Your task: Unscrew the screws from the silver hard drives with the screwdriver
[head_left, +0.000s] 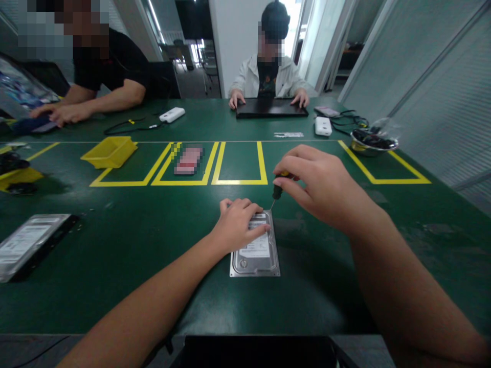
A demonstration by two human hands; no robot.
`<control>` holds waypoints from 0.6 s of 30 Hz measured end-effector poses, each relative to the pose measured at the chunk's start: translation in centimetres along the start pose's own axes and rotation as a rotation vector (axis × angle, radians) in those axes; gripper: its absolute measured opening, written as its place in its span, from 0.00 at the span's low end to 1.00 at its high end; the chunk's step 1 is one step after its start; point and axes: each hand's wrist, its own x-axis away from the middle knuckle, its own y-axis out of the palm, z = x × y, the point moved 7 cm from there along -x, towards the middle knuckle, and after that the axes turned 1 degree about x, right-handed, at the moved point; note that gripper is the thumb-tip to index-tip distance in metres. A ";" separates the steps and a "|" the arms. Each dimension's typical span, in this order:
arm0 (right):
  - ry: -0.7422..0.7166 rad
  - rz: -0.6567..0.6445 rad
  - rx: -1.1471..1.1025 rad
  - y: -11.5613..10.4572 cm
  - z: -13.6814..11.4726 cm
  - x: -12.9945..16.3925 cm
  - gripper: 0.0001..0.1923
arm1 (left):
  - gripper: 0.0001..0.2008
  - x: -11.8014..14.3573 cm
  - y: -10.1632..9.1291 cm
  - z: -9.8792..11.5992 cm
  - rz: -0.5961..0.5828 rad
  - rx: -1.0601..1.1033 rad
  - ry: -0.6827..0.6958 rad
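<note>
Item: silver metal hard disk drive with a white label (pixel 256 253), lying flat, label up, on the dark green table mat (pixel 134 255), lower centre of the frame

Left hand (pixel 238 221): palm down, fingers spread flat over the upper part of the drive, pressing on it; it grips nothing

Right hand (pixel 320 185): fingers closed round the small screwdriver with a black and yellow handle (pixel 277 189), held nearly upright; its thin tip stands at the drive's upper right corner, contact too small to confirm

Progress, as judged: the lid sits flush on the drive, no loose screws show beside it, and the tool stands at only one corner; the unscrewing looks to be at its start, with the other corners left. Screw heads too small to tell

Other stock:
- second hard drive with a black edge (pixel 30 245), lower left of frame, well apart
- shallow yellow plastic tray (pixel 109 152), upper left, beside yellow taped rectangles (pixel 240 181) at centre
- round metal bowl with dark contents (pixel 374 141), upper right
- two white box-shaped devices with cables (pixel 172 114), far side of the table

Other people: one in a white jacket (pixel 251 76), top centre, both hands on a black flat laptop-like slab (pixel 271 108); one in a black shirt (pixel 115 61), upper left, hands on a dark object
</note>
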 end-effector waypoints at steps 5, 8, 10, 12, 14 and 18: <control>0.003 -0.001 0.006 0.0 0.2 0.2 0.08 | 0.21 0.0 0.0 0.0 0.008 0.006 -0.001; -0.004 0.005 -0.008 -0.2 0.3 0.3 0.11 | 0.21 0.0 0.0 0.1 0.006 0.009 -0.004; -0.009 0.012 -0.015 -0.2 0.4 0.4 0.12 | 0.21 0.0 -0.1 0.1 0.004 0.013 -0.003; -0.013 0.021 -0.021 -0.2 0.5 0.4 0.12 | 0.21 0.0 -0.1 0.2 0.002 0.015 -0.001; -0.015 0.037 -0.024 -0.3 0.6 0.3 0.13 | 0.21 0.0 -0.1 0.2 0.000 0.013 0.000; -0.018 0.027 -0.038 -0.1 0.7 0.3 0.14 | 0.21 0.0 -0.1 0.1 0.002 0.014 -0.002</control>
